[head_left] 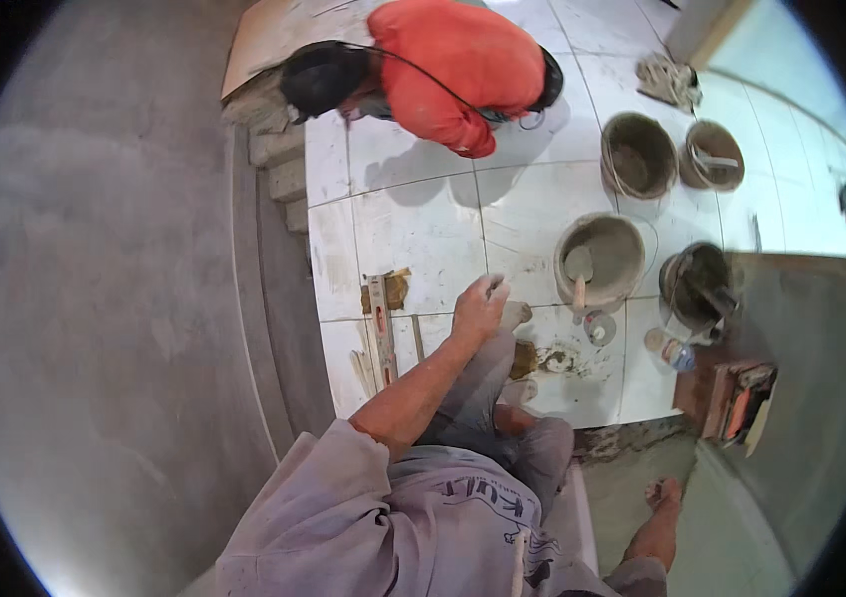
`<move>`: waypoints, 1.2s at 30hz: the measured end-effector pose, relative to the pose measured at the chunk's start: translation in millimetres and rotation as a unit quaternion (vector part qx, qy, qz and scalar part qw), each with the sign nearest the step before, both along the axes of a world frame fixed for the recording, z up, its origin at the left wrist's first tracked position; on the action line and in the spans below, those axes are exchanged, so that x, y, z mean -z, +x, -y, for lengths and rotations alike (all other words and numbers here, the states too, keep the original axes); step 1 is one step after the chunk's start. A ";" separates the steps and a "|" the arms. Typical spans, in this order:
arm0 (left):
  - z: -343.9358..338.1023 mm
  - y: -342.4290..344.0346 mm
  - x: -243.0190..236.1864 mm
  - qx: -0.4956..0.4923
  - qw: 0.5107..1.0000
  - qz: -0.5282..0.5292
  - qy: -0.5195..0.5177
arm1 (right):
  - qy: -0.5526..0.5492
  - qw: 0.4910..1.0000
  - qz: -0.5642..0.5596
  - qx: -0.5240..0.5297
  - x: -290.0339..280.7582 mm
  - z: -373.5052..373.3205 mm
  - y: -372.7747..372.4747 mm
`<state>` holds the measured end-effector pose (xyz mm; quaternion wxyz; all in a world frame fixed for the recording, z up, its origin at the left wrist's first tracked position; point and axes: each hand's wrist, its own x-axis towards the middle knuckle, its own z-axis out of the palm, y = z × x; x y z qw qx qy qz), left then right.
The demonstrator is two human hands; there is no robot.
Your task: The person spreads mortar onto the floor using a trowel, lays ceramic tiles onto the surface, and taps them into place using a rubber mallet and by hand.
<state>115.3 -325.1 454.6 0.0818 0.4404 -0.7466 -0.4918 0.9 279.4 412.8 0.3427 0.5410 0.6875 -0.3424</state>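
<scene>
My left hand [480, 306] rests on my bent, grey-trousered knee with its fingers curled in and dusty; I see nothing held in it. Low at the right, my right hand [664, 493] is at a pale greenish-grey surface [632, 517], its fingers looking apart and nothing visible in them. Past my knee stands a round mortar tub [632, 239] with a trowel [579, 279] leaning in it, its handle over the near rim. A spirit level [380, 328] lies on the white tiles to the left of my left hand, by a brown patch [396, 291].
Another person in an orange top [463, 65] bends over the tiles ahead. Buckets [639, 154], [712, 154] and a dark bucket [697, 284] stand at right. A plastic bottle [670, 350] lies near a brown box of tools [727, 398]. Left, the tiles end at a drop beside a grey wall [105, 249].
</scene>
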 end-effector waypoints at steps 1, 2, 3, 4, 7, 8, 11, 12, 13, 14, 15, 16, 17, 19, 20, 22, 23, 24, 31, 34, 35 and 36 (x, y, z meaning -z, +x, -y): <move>1.8 16.9 -8.7 -0.016 1.000 0.006 -0.001 | -0.001 1.000 -0.006 -0.018 -19.6 7.1 -7.4; 5.1 32.8 -14.9 -0.018 0.999 0.041 0.001 | 0.010 0.999 0.001 -0.032 -36.5 15.8 -8.5; 9.7 46.2 -19.9 -0.021 0.997 0.077 0.015 | 0.010 0.999 0.014 -0.045 -51.6 25.3 -14.8; 13.5 59.0 -24.4 -0.032 0.997 0.071 0.000 | 0.018 0.998 0.002 -0.058 -64.1 32.8 -21.0; 31.9 84.0 -37.1 -0.038 0.995 0.093 -0.019 | -0.012 0.999 0.002 -0.044 -92.3 48.5 -26.5; 39.2 89.1 -42.8 -0.043 0.993 0.107 -0.023 | 0.001 0.999 -0.001 -0.049 -98.8 51.4 -26.8; 52.6 99.1 -62.2 -0.075 0.988 0.130 -0.025 | 0.009 0.998 -0.010 -0.063 -105.5 49.9 -26.4; 54.9 103.0 -68.8 -0.104 0.985 0.133 -0.031 | 0.007 0.998 -0.011 -0.064 -105.0 46.0 -26.9; 54.7 107.9 -74.5 -0.135 0.982 0.128 -0.039 | 0.002 0.997 -0.015 -0.072 -103.0 40.6 -28.2; 51.9 114.4 -79.1 -0.151 0.981 0.113 -0.049 | -0.001 0.997 -0.016 -0.077 -100.2 34.2 -29.6; 45.2 123.7 -82.5 -0.153 0.980 0.121 -0.049 | -0.010 0.996 -0.013 -0.088 -96.2 26.8 -30.8; 36.1 133.6 -83.7 -0.167 0.975 0.124 -0.073 | -0.005 0.996 -0.018 -0.085 -90.7 19.7 -34.2; 23.9 144.4 -82.1 -0.182 0.971 0.114 -0.103 | -0.025 0.996 -0.008 -0.083 -85.6 11.6 -38.3; -8.2 169.8 -73.3 -0.178 0.971 0.141 -0.077 | -0.036 0.996 -0.001 -0.080 -81.8 -13.4 -41.9; -23.8 184.5 -67.4 -0.162 0.971 0.164 -0.065 | -0.044 0.996 -0.009 -0.079 -78.4 -23.7 -44.8; -55.6 213.5 -53.6 -0.153 0.969 0.186 -0.051 | -0.051 0.995 -0.018 -0.084 -73.4 -44.0 -51.0; -74.6 227.7 -46.8 -0.174 0.959 0.219 -0.033 | 0.002 0.993 -0.060 -0.103 -72.5 -54.1 -56.0; -93.0 242.3 -40.4 -0.194 0.948 0.252 -0.013 | 0.051 0.986 -0.102 -0.125 -73.0 -63.5 -60.7; -184.9 315.5 -3.4 -0.269 0.917 0.285 0.077 | 0.036 0.931 -0.075 -0.356 -91.2 -87.8 -116.6; -200.6 324.2 9.9 -0.222 0.931 0.288 0.014 | 0.123 0.748 -0.035 -0.651 -102.7 -91.0 -134.3; -202.3 324.2 12.5 -0.235 0.934 0.268 0.022 | 0.154 0.645 -0.018 -0.749 -102.9 -92.9 -138.1; -203.0 322.4 13.6 -0.241 0.932 0.269 0.019 | 0.145 0.568 -0.014 -0.810 -99.9 -94.6 -140.5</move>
